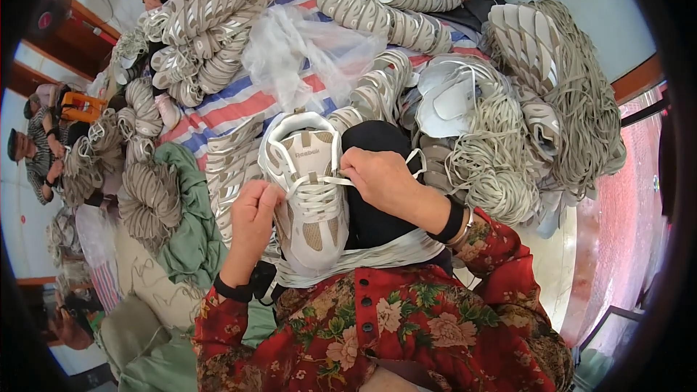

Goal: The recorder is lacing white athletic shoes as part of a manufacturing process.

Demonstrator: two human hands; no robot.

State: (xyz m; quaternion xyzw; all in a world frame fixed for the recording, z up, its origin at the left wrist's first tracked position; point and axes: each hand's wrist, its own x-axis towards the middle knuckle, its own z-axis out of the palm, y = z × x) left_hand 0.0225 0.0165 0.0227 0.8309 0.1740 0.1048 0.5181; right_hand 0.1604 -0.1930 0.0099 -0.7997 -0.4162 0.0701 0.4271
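A beige and white shoe upper (314, 210) lies over my lap with its toe toward me and white shoelaces (319, 199) crossed through its eyelets. At its right side, near the top eyelets, my right hand (385, 181) is closed in a pinch on a shoelace; a white loop shows beyond the knuckles. To the left of the upper, my left hand (254, 218) is closed, thumb against the fingers, close to the lacing. What that hand pinches, if anything, is hidden. A bundle of white laces (363, 258) lies across my lap below the shoe upper.
Stacked shoe uppers (232, 167) lie at the left on a striped sheet (225, 105). Clear plastic (298, 51) is spread beyond. Heaps of laces (501, 167) and uppers stand at the right. Green cloth (185, 218) lies at left. Other people work at the far side and left.
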